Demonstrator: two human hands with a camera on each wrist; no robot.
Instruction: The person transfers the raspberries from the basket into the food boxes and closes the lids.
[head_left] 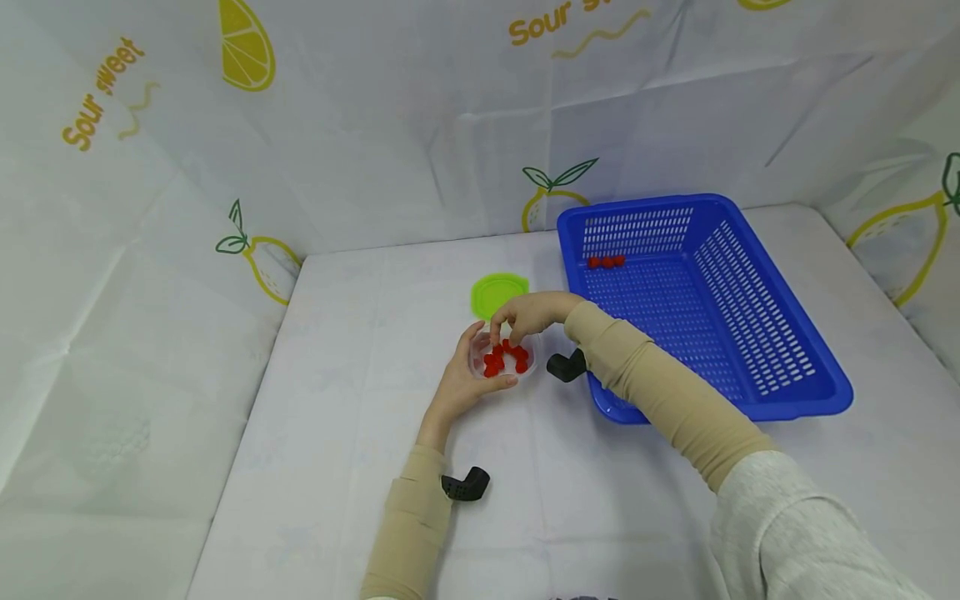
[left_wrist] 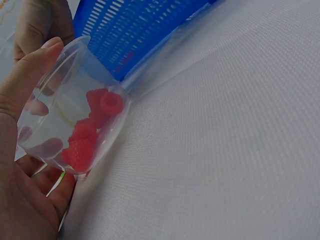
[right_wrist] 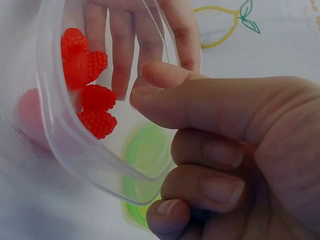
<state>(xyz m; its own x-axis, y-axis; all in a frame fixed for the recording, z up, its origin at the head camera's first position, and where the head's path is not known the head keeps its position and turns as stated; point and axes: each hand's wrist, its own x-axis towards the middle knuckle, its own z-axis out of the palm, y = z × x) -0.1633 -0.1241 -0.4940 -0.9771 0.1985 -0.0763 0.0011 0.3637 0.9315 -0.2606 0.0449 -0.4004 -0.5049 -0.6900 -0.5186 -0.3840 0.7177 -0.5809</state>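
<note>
My left grip [head_left: 461,385] holds a clear plastic cup [left_wrist: 74,105], thumb along the rim and fingers curved round the far side, where they show through the wall. The cup's mouth faces my right grip; whether its base touches the white worktop [head_left: 360,400] I cannot tell. Red raspberries [right_wrist: 97,98] lie clustered inside it, low against the wall.

My right grip [head_left: 531,312] is at the cup's mouth, only slightly parted: from above, a small gap shows between thumb and forefinger, which point down at the berries, while the other fingers bend loosely toward the palm. I see nothing held between the tips, and the nearest berry sits just beside my thumb; I cannot tell if I touch it.

A green lid [head_left: 498,292] lies on the worktop just beyond the cup, close to my right knuckles. To the right stands a blue basket [head_left: 667,300], with three red berries [head_left: 607,262] in a row along its far wall, near the left corner.
</note>
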